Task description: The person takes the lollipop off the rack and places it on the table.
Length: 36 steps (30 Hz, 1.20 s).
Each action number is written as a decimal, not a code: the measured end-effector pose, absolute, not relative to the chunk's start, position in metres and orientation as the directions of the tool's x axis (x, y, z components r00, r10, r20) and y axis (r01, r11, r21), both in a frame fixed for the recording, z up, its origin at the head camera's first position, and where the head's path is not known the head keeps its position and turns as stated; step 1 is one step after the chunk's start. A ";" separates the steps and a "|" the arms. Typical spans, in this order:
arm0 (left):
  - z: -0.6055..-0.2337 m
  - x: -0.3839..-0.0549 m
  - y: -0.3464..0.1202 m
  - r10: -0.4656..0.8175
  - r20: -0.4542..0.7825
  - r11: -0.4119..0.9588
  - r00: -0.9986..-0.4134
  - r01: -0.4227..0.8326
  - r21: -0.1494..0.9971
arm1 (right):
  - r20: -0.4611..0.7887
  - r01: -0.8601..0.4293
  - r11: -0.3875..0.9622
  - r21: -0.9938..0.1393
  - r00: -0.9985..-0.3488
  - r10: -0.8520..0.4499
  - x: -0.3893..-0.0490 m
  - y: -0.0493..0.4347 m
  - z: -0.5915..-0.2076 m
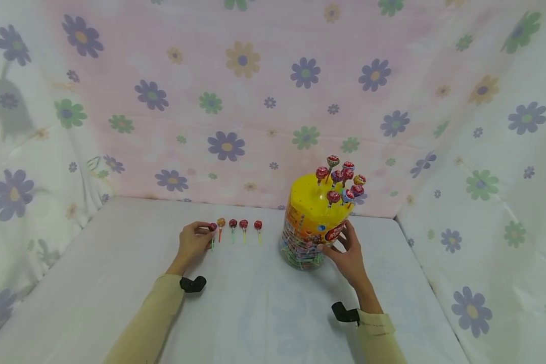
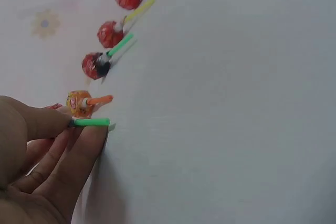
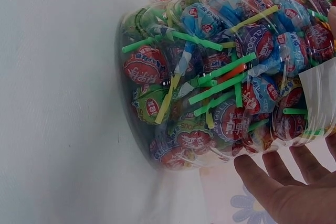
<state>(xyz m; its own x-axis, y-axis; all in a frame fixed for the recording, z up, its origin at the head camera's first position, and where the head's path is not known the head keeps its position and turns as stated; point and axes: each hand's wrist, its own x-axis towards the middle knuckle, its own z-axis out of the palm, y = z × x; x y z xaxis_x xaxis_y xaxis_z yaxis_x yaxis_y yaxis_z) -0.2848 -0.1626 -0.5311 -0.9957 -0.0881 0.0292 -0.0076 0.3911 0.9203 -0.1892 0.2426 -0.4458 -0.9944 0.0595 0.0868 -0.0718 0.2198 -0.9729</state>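
My left hand (image 1: 193,246) pinches a lollipop with a dark red wrapper (image 1: 212,227) at the left end of a row on the table. Its green stick (image 2: 94,122) pokes out between thumb and fingers in the left wrist view. Beside it lie an orange-wrapped lollipop (image 1: 221,222) and several red-wrapped lollipops (image 1: 243,224), sticks toward me. My right hand (image 1: 349,259) holds the side of a big clear lollipop jar (image 3: 220,87) with thumb and fingers. Wrapped lollipops fill the jar. Several more stand upright in its yellow lid (image 1: 307,189).
A white-covered table (image 1: 255,313) bears everything. Flower-patterned cloth (image 1: 273,91) hangs behind it and at both sides. Black wrist straps with camera mounts (image 1: 193,284) sit at both cuffs.
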 end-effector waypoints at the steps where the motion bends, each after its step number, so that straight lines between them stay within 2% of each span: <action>1: -0.531 -0.288 -0.164 -0.095 0.028 0.398 -0.995 -0.012 0.917 | 0.085 -0.071 0.220 -0.973 -0.995 0.059 -0.189 0.243 -0.446; 9: -0.528 -0.307 -0.171 -0.107 0.043 0.503 -0.993 -0.017 0.864 | 0.101 -0.089 0.220 -0.971 -0.994 0.046 -0.188 0.241 -0.448; 20: -0.517 -0.307 -0.173 -0.079 0.078 0.643 -0.994 0.009 0.766 | 0.093 -0.077 0.234 -0.969 -0.994 0.055 -0.188 0.242 -0.447; 36: -0.515 -0.299 -0.178 -0.075 0.070 0.648 -0.995 0.004 0.761 | 0.099 -0.081 0.231 -0.970 -0.993 0.064 -0.190 0.243 -0.446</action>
